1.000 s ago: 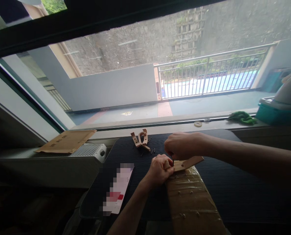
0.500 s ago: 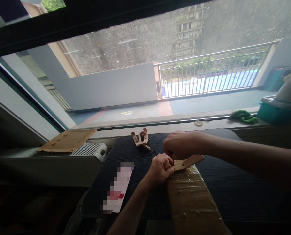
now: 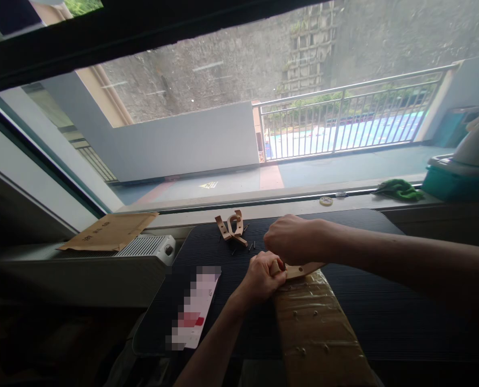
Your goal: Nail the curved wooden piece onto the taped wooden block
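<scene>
My left hand (image 3: 267,273) is closed around one end of a curved wooden piece (image 3: 306,270) with a hole in it. The piece lies across the far end of a tape-wrapped cardboard box (image 3: 320,333). Just above it, my right hand (image 3: 285,239) is a fist, with a short dark shaft below it at the wood; the rest of this thin tool is hidden in the fingers. Beyond my hands, several wooden hook-like pieces (image 3: 231,228) with holes lie together on the black table (image 3: 368,236), and several screws (image 3: 251,246) lie beside them.
Left of my forearm lies a flat pink-white item (image 3: 199,306), partly blurred out. A radiator (image 3: 151,247) carries a brown envelope (image 3: 114,231). On the sill are a tape roll (image 3: 326,201), a green cloth (image 3: 400,190) and a teal box (image 3: 444,180). Small screw-like bits dot the cardboard box.
My right fist has turned and shifted slightly left over the wooden piece, and its forearm has dropped across the piece's right end. My left hand keeps its hold.
</scene>
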`<state>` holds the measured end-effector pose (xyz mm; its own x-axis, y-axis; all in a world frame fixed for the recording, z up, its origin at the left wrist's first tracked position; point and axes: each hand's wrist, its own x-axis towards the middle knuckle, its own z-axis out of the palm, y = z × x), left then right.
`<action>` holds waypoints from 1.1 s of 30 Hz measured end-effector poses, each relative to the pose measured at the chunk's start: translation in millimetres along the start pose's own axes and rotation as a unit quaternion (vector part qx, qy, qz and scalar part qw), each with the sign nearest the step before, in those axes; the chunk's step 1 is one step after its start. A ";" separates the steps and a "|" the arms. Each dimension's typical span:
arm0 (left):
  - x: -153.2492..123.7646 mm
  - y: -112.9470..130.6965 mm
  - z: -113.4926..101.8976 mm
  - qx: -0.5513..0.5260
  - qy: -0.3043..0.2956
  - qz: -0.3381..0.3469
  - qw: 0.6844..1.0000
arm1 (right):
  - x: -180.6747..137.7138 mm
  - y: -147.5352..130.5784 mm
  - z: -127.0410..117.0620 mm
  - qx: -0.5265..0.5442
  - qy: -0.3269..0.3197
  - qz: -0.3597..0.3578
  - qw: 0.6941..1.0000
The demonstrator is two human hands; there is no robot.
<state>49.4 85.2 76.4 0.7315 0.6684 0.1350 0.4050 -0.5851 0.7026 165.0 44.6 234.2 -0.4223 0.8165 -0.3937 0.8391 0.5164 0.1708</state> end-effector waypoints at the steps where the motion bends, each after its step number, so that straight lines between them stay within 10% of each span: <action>1: -0.1 0.0 0.2 0.002 0.003 0.003 1.000 | 1.3 0.0 2.5 0.004 0.006 0.001 1.000; 23: 1.6 -0.4 1.1 0.020 0.018 0.032 0.999 | 2.6 14.2 24.1 0.079 0.048 0.038 0.995; 33: 0.0 -6.7 4.0 -0.010 0.009 0.021 1.000 | -5.4 2.6 -2.8 -0.001 -0.006 0.002 1.000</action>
<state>48.9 87.4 68.9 0.7376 0.6513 0.1782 0.3617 -0.6039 0.7103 168.5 42.3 239.2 -0.4147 0.8158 -0.4031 0.8404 0.5133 0.1742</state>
